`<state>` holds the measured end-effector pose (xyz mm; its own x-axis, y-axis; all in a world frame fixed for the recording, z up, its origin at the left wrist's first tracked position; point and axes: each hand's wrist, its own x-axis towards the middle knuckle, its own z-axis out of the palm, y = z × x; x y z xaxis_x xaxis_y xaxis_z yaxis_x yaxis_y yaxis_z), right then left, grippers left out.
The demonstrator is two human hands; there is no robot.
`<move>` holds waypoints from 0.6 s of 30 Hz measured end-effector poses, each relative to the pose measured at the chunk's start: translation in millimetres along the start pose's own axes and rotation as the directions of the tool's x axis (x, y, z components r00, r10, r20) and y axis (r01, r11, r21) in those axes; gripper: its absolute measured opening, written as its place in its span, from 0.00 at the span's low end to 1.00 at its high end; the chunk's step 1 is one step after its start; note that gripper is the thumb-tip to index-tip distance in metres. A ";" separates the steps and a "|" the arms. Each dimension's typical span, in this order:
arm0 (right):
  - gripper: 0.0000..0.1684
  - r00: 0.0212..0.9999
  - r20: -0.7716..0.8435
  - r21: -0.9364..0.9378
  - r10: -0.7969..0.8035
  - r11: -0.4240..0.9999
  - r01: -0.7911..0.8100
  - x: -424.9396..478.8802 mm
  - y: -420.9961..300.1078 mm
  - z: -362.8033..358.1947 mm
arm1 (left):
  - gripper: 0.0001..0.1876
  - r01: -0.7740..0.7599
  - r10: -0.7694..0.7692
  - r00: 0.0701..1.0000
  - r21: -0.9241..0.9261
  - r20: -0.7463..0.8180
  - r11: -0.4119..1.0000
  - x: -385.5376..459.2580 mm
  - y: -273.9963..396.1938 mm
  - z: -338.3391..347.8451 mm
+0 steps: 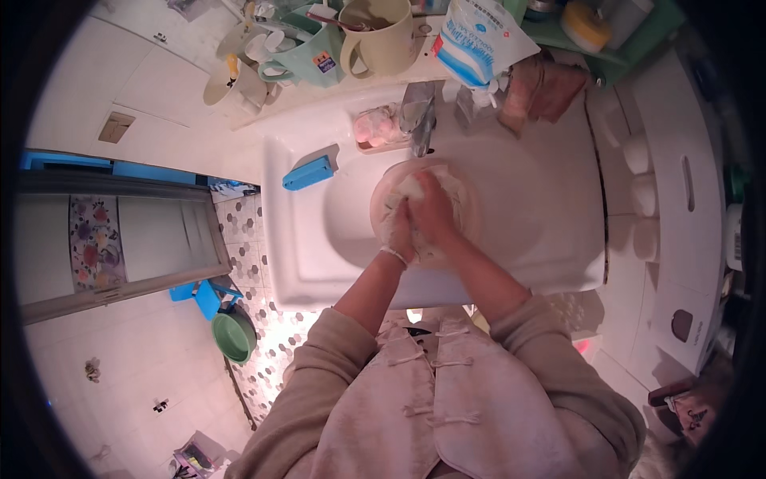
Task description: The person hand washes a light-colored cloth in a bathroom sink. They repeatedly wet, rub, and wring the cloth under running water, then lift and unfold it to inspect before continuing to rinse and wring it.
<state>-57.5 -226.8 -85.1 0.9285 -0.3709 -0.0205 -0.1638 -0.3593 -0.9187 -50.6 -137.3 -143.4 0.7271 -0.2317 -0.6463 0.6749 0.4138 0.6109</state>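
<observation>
A pale pink plastic basin [383,179] rests in the white ceramic washbasin [526,215], below the metal faucet [419,117]. Inside it lies light-coloured wet fabric [446,179]. My left hand [398,230], with a band at the wrist, is in the basin against the fabric, its fingers partly hidden. Beside it, touching, my right hand [432,203] is closed on a bunched part of the same fabric. A blue brush or similar block [308,173] lies on the washbasin's left ledge. Pink soap [375,127] sits in a dish left of the faucet.
Along the back shelf stand a beige mug [386,45], a green mug [314,57], a white cup [239,90] and a printed plastic pouch [479,42]. A brownish cloth [550,90] hangs at the back right. On the floor at left is a green bucket [233,338].
</observation>
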 end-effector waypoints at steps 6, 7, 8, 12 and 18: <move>0.19 0.987 0.145 -0.093 0.067 0.994 -0.054 2.3 -20.4 -4.9 | 0.18 0.149 -0.081 0.967 -0.280 0.240 0.948 -26.6 16.1 13.5; 0.20 0.939 0.158 -0.127 0.305 0.949 -0.287 11.2 -19.3 -9.7 | 0.17 0.142 -0.144 0.989 -0.090 -0.023 0.986 -47.3 24.0 33.1; 0.23 0.968 0.036 -0.170 0.248 0.956 -0.238 8.2 -10.6 -3.8 | 0.18 0.055 -0.054 0.996 0.023 -0.066 0.998 -47.3 23.2 36.2; 0.21 0.962 0.130 -0.115 -0.242 0.960 0.257 -35.1 -33.4 4.2 | 0.21 0.271 -0.141 0.802 -0.143 0.580 0.952 -32.5 65.6 -6.9; 0.16 0.988 -0.016 -0.098 0.153 0.983 -0.153 -8.3 -13.7 6.6 | 0.17 -0.065 0.069 0.996 0.069 -0.054 0.995 -15.5 26.5 -9.8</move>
<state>-60.8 -213.1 -74.9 0.8872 -0.4349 -0.1543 -0.3361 -0.3800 -0.8618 -45.1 -114.1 -121.7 0.7641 -0.1543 -0.6264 0.6331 0.3660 0.6821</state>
